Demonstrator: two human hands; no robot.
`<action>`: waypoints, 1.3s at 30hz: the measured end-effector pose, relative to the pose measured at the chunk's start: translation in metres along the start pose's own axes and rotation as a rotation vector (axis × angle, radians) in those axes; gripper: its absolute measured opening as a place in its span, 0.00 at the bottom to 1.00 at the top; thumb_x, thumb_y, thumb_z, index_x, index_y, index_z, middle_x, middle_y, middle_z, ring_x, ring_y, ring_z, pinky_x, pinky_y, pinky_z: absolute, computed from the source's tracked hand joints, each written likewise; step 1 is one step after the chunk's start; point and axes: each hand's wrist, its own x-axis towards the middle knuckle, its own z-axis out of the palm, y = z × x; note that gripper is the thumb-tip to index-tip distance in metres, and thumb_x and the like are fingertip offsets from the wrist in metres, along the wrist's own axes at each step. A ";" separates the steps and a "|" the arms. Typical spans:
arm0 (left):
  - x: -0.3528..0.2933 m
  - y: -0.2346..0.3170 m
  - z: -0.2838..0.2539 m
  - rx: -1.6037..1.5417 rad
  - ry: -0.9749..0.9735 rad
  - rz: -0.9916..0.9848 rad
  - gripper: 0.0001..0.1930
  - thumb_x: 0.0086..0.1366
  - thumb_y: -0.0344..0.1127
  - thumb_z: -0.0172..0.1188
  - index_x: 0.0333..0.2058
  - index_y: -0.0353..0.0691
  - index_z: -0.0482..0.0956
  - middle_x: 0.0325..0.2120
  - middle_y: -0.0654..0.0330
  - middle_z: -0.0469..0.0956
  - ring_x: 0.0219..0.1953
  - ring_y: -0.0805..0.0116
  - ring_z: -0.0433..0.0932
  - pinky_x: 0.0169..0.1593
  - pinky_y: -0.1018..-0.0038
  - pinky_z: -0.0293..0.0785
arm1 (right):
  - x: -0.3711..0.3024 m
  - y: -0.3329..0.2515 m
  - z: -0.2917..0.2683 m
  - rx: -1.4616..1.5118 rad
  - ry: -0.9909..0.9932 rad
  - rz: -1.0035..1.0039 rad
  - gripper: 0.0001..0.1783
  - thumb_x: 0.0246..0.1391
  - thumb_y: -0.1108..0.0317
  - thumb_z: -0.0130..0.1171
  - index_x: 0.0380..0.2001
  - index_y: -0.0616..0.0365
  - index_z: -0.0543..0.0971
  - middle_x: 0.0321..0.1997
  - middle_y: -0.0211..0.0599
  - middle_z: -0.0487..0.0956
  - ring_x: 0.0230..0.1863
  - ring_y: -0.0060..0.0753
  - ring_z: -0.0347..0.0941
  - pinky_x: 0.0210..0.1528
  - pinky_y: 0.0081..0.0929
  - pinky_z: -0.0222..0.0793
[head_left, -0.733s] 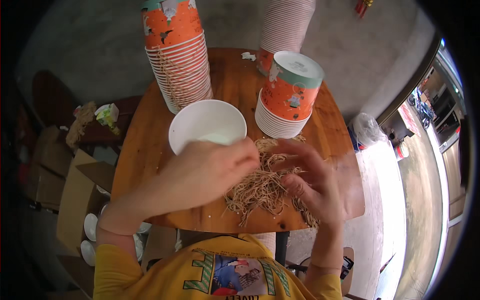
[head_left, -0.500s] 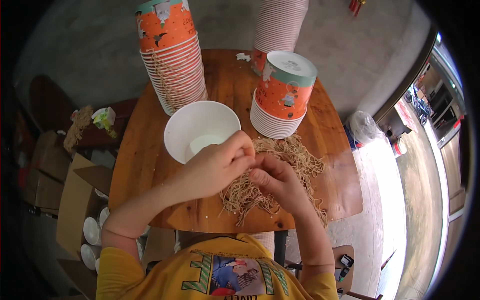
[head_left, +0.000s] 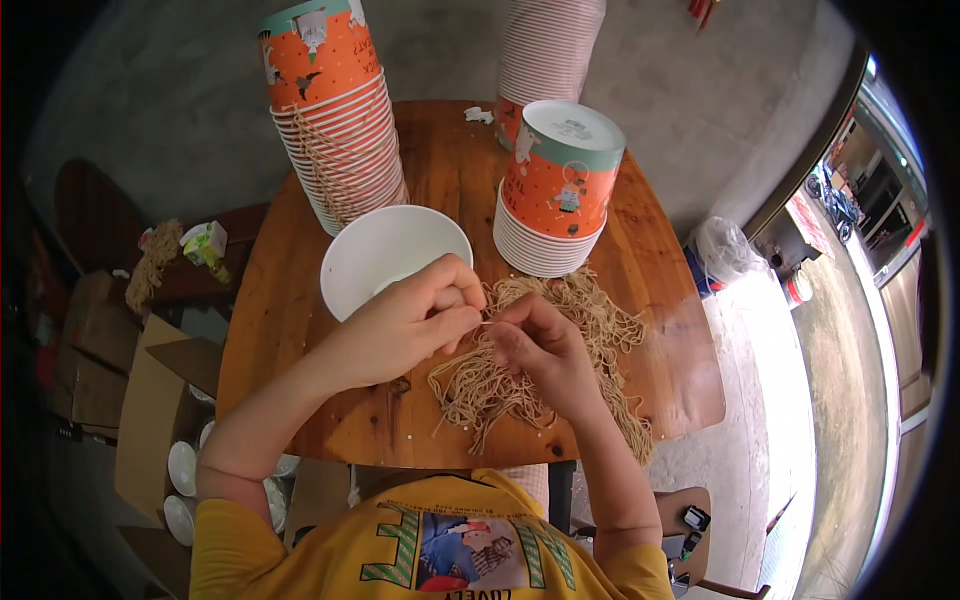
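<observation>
Strand [head_left: 487, 322] sits above mid-table, pinched between left hand [head_left: 425, 318] and right hand [head_left: 543, 352] fingertips. String pile [head_left: 600, 330] under right hand, running toward table [head_left: 665, 375] front edge. Tub [head_left: 385, 245] mouth-up by left hand. Short stack [head_left: 560, 190] behind pile; tall stack [head_left: 340, 140] toward back-left edge.

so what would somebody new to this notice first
Probably the tall stack of upside-down orange tubs at the far left of the wooden table, with a shorter stack to its right. Next, the tangled heap of tan cords on the table's near right. Near the centre, the left hand and right hand hold a thin strand between them.
</observation>
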 end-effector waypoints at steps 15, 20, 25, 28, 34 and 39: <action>0.005 0.003 0.006 0.162 0.136 0.057 0.04 0.71 0.29 0.51 0.41 0.40 0.65 0.24 0.66 0.73 0.25 0.83 0.67 0.28 0.84 0.65 | 0.008 0.000 0.009 -0.344 0.100 -0.135 0.08 0.62 0.68 0.58 0.40 0.61 0.75 0.28 0.26 0.77 0.29 0.16 0.69 0.32 0.20 0.67; 0.006 -0.006 -0.007 0.114 0.156 -0.036 0.05 0.70 0.28 0.52 0.41 0.39 0.65 0.23 0.67 0.72 0.24 0.83 0.67 0.29 0.84 0.66 | 0.002 0.019 -0.001 -0.244 0.202 -0.093 0.07 0.64 0.68 0.55 0.39 0.60 0.75 0.27 0.18 0.71 0.28 0.08 0.62 0.29 0.12 0.58; 0.012 -0.039 -0.012 0.302 0.286 0.164 0.07 0.68 0.30 0.55 0.41 0.37 0.68 0.25 0.64 0.73 0.25 0.78 0.69 0.30 0.79 0.69 | 0.002 0.028 -0.001 -0.158 0.277 -0.044 0.07 0.62 0.68 0.57 0.39 0.60 0.78 0.24 0.20 0.73 0.26 0.09 0.63 0.30 0.14 0.62; 0.013 -0.042 -0.011 0.757 0.352 0.418 0.10 0.66 0.31 0.58 0.42 0.35 0.69 0.27 0.61 0.75 0.27 0.73 0.72 0.31 0.75 0.71 | 0.007 0.032 0.003 -0.166 0.322 -0.087 0.08 0.61 0.67 0.59 0.38 0.60 0.79 0.22 0.19 0.72 0.25 0.09 0.62 0.29 0.14 0.61; 0.001 -0.022 -0.012 0.517 0.206 -0.143 0.22 0.62 0.33 0.58 0.55 0.36 0.69 0.29 0.54 0.79 0.31 0.62 0.78 0.37 0.69 0.74 | 0.008 0.036 0.008 -0.261 0.398 -0.160 0.05 0.58 0.70 0.59 0.34 0.60 0.77 0.22 0.24 0.72 0.25 0.11 0.65 0.27 0.15 0.63; -0.025 -0.018 -0.034 0.312 0.214 -0.078 0.25 0.61 0.24 0.53 0.58 0.38 0.69 0.31 0.63 0.74 0.31 0.77 0.73 0.36 0.78 0.72 | 0.019 0.030 0.034 -0.458 0.411 -0.477 0.06 0.50 0.77 0.61 0.32 0.60 0.75 0.30 0.37 0.75 0.24 0.29 0.75 0.28 0.26 0.73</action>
